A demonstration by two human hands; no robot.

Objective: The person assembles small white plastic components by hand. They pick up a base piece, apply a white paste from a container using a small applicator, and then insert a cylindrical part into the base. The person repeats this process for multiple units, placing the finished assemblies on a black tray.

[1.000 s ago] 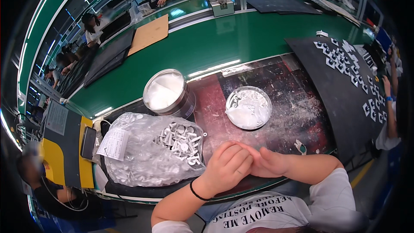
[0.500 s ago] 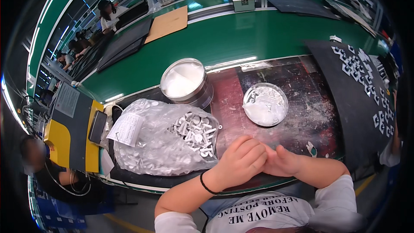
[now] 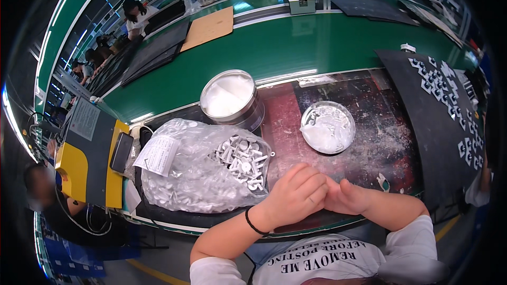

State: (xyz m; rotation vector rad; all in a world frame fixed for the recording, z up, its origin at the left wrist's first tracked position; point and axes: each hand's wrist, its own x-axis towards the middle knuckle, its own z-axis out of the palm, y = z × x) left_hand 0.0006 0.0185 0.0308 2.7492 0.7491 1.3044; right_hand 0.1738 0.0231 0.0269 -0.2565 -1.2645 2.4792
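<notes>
Close to the near edge of the bench my left hand and my right hand meet. The left fingers are bent and pressed together, lying over the right fingertips. On the right hand the fingers are closed too, with the thumb raised. Whatever may be between them is hidden. Left of my hands lies a clear plastic bag, its mouth showing many small white plastic pins with round heads. Beyond my hands, a round shallow dish holds white paste.
Behind the bag stands a metal tin with white material inside. A yellow-grey machine occupies the left end. Rows of small white-and-black parts lie on a black sheet at right. Other people sit across the green conveyor.
The view has shifted slightly, moving the bench things a little. My hands stay pressed together in nearly the same pose. At the far side, a person's hands have moved.
</notes>
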